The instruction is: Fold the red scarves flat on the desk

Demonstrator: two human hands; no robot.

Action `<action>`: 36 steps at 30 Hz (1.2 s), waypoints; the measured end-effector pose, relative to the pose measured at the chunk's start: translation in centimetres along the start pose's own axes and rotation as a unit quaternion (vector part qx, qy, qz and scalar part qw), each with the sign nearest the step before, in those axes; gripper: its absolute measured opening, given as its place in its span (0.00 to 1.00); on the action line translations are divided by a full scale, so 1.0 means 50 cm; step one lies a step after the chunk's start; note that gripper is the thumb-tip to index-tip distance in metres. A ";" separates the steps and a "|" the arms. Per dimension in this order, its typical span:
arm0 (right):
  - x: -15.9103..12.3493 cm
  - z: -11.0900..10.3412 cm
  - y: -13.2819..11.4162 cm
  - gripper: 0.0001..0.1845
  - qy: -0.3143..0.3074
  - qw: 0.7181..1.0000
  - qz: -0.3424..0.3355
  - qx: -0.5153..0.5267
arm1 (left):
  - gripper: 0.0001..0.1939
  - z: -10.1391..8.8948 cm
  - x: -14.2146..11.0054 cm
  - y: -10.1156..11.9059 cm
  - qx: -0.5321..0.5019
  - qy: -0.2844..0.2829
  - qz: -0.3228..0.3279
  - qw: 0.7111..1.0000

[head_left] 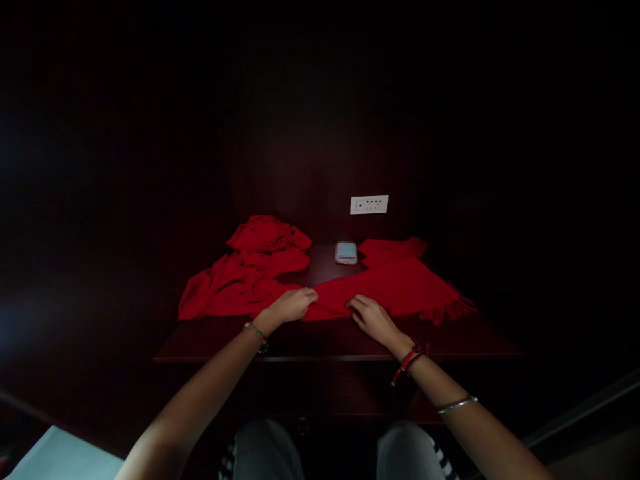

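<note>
A long red scarf (400, 287) with a fringed end on the right lies across the dark wooden desk. Its left part is bunched and wrinkled, with a heap of red cloth (267, 233) behind; I cannot tell whether that is the same piece. My left hand (295, 305) is closed on the scarf's near edge at the middle, fingertips pinching the fabric. A short way to the right, my right hand (371, 318) rests at the same near edge, its fingers loosely bent and a little apart, touching the cloth.
Behind the scarf lies a phone-like device (347, 253) with a lit screen. A white socket panel (369, 205) is set in the dark back wall. The desk's front edge (330, 358) runs below my wrists, above my knees. A pale surface (65, 457) shows at lower left.
</note>
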State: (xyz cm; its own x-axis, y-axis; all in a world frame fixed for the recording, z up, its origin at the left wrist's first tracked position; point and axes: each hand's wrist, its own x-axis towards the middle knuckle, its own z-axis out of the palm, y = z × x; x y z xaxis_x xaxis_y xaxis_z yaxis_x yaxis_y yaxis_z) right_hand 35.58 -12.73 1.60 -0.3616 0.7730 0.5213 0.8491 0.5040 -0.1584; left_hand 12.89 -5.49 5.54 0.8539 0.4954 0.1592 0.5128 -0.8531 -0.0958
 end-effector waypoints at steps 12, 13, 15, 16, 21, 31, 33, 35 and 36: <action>-0.002 0.016 0.003 0.13 0.050 0.997 0.007 0.060 | 0.12 -0.021 0.065 0.004 -0.044 -0.031 0.093 0.994; -0.003 0.017 0.004 0.13 0.048 0.997 0.011 0.052 | 0.11 -0.028 0.058 0.006 -0.035 -0.026 0.096 0.994; -0.006 0.018 0.004 0.13 0.043 0.998 0.011 0.036 | 0.11 -0.036 0.038 0.014 -0.017 -0.011 0.087 0.996; -0.006 0.018 0.003 0.13 0.041 0.999 0.009 0.028 | 0.12 -0.037 0.027 0.020 -0.009 0.003 0.074 0.997; -0.008 0.011 -0.004 0.12 0.031 0.999 0.008 -0.004 | 0.10 -0.004 -0.022 0.049 0.023 0.090 0.009 0.996; -0.012 -0.002 -0.007 0.07 0.052 0.998 -0.010 -0.021 | 0.09 0.035 -0.045 0.063 -0.041 0.148 -0.067 0.986; -0.012 -0.001 -0.006 0.07 0.050 0.998 -0.013 -0.020 | 0.10 0.037 -0.045 0.062 -0.053 0.125 -0.066 0.989; -0.010 0.000 -0.006 0.07 0.049 0.998 -0.014 -0.022 | 0.11 0.036 -0.044 0.062 -0.050 0.110 -0.060 0.991; -0.008 0.001 -0.006 0.07 0.048 0.998 -0.014 -0.023 | 0.12 0.035 -0.043 0.063 -0.044 0.104 -0.059 0.992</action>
State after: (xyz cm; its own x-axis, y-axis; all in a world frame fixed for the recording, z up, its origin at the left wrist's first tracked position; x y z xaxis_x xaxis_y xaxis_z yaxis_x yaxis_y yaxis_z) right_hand 35.47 -13.19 1.39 -0.3494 0.7171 0.6031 0.8567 0.5052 -0.1043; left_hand 12.80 -8.95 3.16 0.7476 0.5556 0.3639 0.5902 -0.8070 0.0197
